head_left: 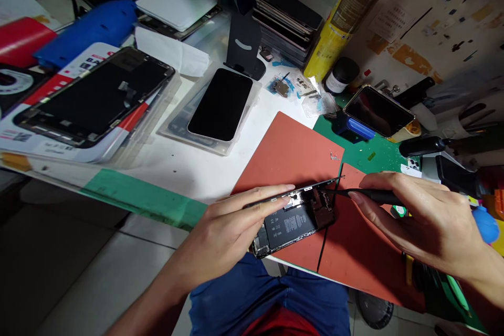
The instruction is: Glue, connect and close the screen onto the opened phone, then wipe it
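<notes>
An opened smartphone (293,226) sits tilted near the front edge of the red-brown mat, its battery and inner parts bare. Its screen panel (307,189) stands raised along the far side, seen nearly edge-on. My left hand (228,228) grips the phone from the left, with two fingers stretched along the raised panel; the thumb is hidden. Between the fingers and thumb of my right hand (421,215) is a slim black hand tool (372,196). Its thin tip reaches the phone's right end, by the inner parts; whether it touches them I cannot tell.
Red-brown mats (287,149) cover part of a green mat (328,134). A phone (221,104) on a clear case and a detached screen (96,97) on boxes lie left. A yellow spray can (342,16), stacked phone parts (289,10) and a propped phone (378,110) stand behind.
</notes>
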The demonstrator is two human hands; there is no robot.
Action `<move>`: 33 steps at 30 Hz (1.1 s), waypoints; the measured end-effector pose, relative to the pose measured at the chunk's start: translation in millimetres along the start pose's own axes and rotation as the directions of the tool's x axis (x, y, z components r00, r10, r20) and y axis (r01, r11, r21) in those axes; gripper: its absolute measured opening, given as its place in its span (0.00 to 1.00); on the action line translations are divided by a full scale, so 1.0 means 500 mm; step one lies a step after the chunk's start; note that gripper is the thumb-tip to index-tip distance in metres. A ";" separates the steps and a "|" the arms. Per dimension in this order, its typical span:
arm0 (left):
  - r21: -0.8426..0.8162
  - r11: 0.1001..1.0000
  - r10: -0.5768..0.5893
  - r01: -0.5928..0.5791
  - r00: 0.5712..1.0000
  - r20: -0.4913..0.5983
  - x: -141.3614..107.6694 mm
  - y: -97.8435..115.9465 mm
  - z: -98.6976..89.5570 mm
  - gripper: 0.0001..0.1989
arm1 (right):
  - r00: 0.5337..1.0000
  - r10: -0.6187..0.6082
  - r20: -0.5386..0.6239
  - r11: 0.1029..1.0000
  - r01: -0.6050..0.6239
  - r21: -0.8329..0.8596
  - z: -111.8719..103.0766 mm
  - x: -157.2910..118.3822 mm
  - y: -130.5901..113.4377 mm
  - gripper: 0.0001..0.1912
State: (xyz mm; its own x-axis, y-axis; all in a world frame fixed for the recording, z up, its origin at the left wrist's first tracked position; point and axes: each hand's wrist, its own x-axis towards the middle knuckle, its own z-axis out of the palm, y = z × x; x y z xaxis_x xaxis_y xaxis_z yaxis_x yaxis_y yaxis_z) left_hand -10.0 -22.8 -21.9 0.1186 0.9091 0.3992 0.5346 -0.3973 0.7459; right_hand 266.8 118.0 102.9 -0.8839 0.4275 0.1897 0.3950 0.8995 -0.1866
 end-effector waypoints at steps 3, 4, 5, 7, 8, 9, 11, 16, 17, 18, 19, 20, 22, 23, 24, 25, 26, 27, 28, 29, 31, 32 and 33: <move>0.010 1.000 0.001 -0.001 1.000 -0.002 0.001 0.000 0.001 0.24 | 1.000 0.007 0.002 1.000 -0.007 -0.001 0.000 -0.002 0.002 0.06; 0.010 1.000 0.003 -0.003 1.000 -0.005 0.001 0.000 0.001 0.23 | 1.000 0.010 0.003 1.000 -0.010 0.001 0.000 -0.003 0.002 0.06; 0.009 1.000 0.004 -0.004 1.000 -0.006 0.002 0.000 0.002 0.23 | 1.000 0.012 0.002 1.000 -0.012 0.003 0.000 -0.003 0.001 0.06; 0.007 1.000 0.006 -0.006 1.000 -0.006 0.003 0.000 0.002 0.23 | 1.000 0.008 0.003 1.000 -0.008 0.006 -0.001 -0.001 0.000 0.06; 0.006 1.000 0.006 -0.006 1.000 -0.003 0.003 0.000 0.002 0.23 | 1.000 0.002 0.008 1.000 -0.002 0.010 -0.002 0.000 -0.001 0.06; 0.005 1.000 0.004 -0.004 1.000 0.000 0.003 0.000 0.002 0.24 | 1.000 0.000 0.020 1.000 0.000 0.018 -0.004 0.002 -0.002 0.07; 0.000 1.000 0.005 -0.005 1.000 0.005 0.002 -0.001 0.002 0.25 | 0.998 0.001 0.055 0.999 -0.003 0.044 -0.007 0.007 -0.005 0.09; -0.001 1.000 0.003 -0.003 1.000 0.011 -0.001 -0.004 0.002 0.26 | 0.992 0.020 0.123 0.995 -0.032 0.092 -0.018 0.019 -0.007 0.13; 0.002 1.000 0.001 -0.001 1.000 0.012 -0.001 -0.004 0.002 0.26 | 0.992 0.021 0.128 0.995 -0.034 0.096 -0.020 0.021 -0.006 0.13; 0.006 1.000 -0.002 0.002 1.000 0.014 -0.001 -0.004 0.002 0.26 | 0.991 0.019 0.136 0.994 -0.033 0.102 -0.021 0.023 -0.004 0.13; 0.009 1.000 -0.003 0.003 1.000 0.014 -0.001 -0.004 0.002 0.26 | 0.989 0.012 0.148 0.993 -0.029 0.113 -0.023 0.024 -0.003 0.12; 0.013 1.000 -0.004 0.004 1.000 0.014 -0.001 -0.004 0.002 0.26 | 0.986 -0.001 0.164 0.992 -0.020 0.126 -0.024 0.025 -0.001 0.12; 0.019 1.000 -0.007 0.007 1.000 0.016 -0.001 -0.004 0.002 0.26 | 0.980 -0.030 0.194 0.989 0.001 0.147 -0.024 0.025 0.000 0.12; 0.021 1.000 -0.008 0.008 1.000 0.014 -0.001 -0.003 0.002 0.26 | 0.980 -0.033 0.197 0.990 0.005 0.141 -0.023 0.024 0.000 0.12; 0.021 1.000 -0.008 0.008 1.000 0.011 -0.001 -0.003 0.002 0.26 | 0.982 -0.023 0.185 0.993 0.001 0.119 -0.022 0.023 0.000 0.11; 0.019 1.000 -0.007 0.007 1.000 0.008 -0.001 -0.003 0.002 0.25 | 0.987 -0.007 0.159 0.996 -0.007 0.089 -0.021 0.022 -0.001 0.10; 0.016 1.000 -0.009 0.009 1.000 0.006 -0.001 -0.003 0.002 0.25 | 0.991 0.012 0.134 0.998 -0.020 0.060 -0.019 0.021 -0.002 0.09; 0.013 1.000 -0.012 0.012 1.000 0.004 -0.001 -0.002 0.001 0.25 | 0.993 0.024 0.116 0.998 -0.030 0.046 -0.018 0.021 -0.002 0.09; 0.011 1.000 -0.015 0.015 1.000 0.003 -0.001 -0.002 0.001 0.25 | 0.993 0.025 0.114 0.998 -0.030 0.050 -0.018 0.020 -0.003 0.09; 0.010 1.000 -0.016 0.016 1.000 0.004 -0.001 -0.002 0.001 0.25 | 0.992 0.016 0.129 0.997 -0.025 0.068 -0.017 0.020 -0.003 0.09; 0.013 1.000 -0.008 0.008 1.000 0.005 0.000 -0.002 0.000 0.26 | 0.985 -0.014 0.171 0.994 -0.006 0.111 -0.016 0.021 -0.003 0.11; 0.017 1.000 -0.004 0.004 1.000 0.005 0.001 -0.002 0.000 0.25 | 0.984 -0.020 0.176 0.993 0.000 0.114 -0.015 0.022 -0.003 0.12; 0.019 1.000 0.001 -0.001 1.000 0.004 0.002 -0.001 -0.001 0.25 | 0.987 -0.023 0.162 0.995 0.007 0.099 -0.014 0.022 -0.003 0.11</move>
State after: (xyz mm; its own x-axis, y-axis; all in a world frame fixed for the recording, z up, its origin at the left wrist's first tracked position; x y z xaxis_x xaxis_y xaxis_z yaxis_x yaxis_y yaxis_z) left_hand -10.6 -21.9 -21.9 0.1225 0.9091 0.3981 0.5507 -0.3960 0.7348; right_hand 258.0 122.0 111.9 -0.9218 0.3862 0.0355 0.3618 0.8893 -0.2797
